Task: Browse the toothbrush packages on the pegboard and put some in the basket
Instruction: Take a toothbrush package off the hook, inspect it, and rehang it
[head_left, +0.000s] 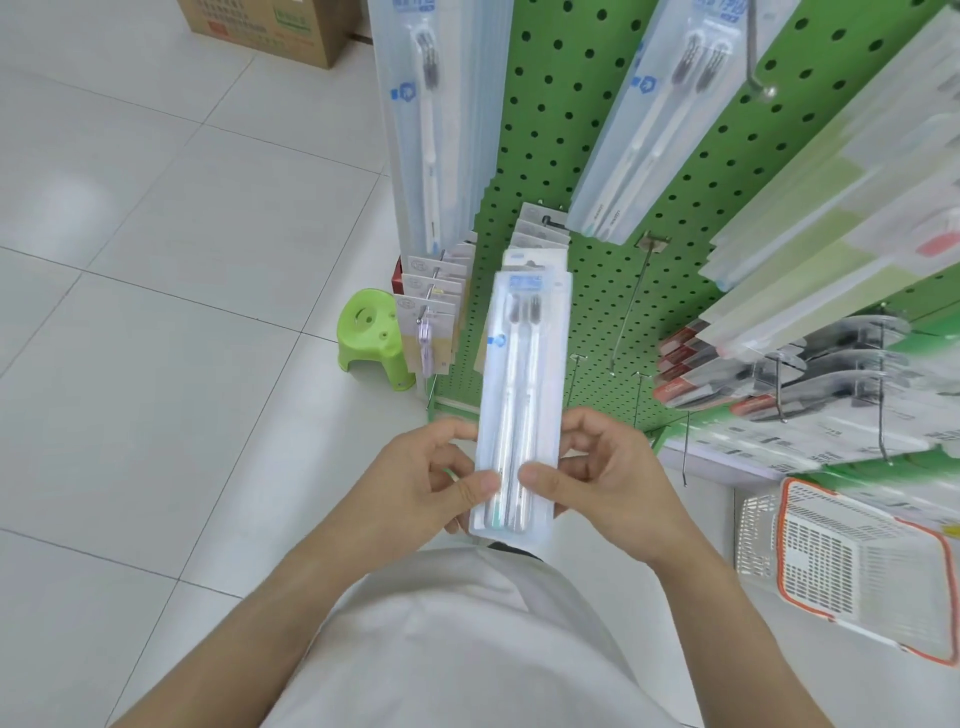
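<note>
Both hands grip one long, flat toothbrush pack (522, 400) in front of my chest: my left hand (415, 483) pinches its lower left edge, my right hand (602, 478) its lower right edge, thumbs pressed on the glossy clear front. Two slim brushes with dark bristles lie side by side inside. Behind it stands the green pegboard (571, 130) with round holes, hung with similar packs. At lower right sits the white plastic mesh basket (852, 566) with an orange rim.
</note>
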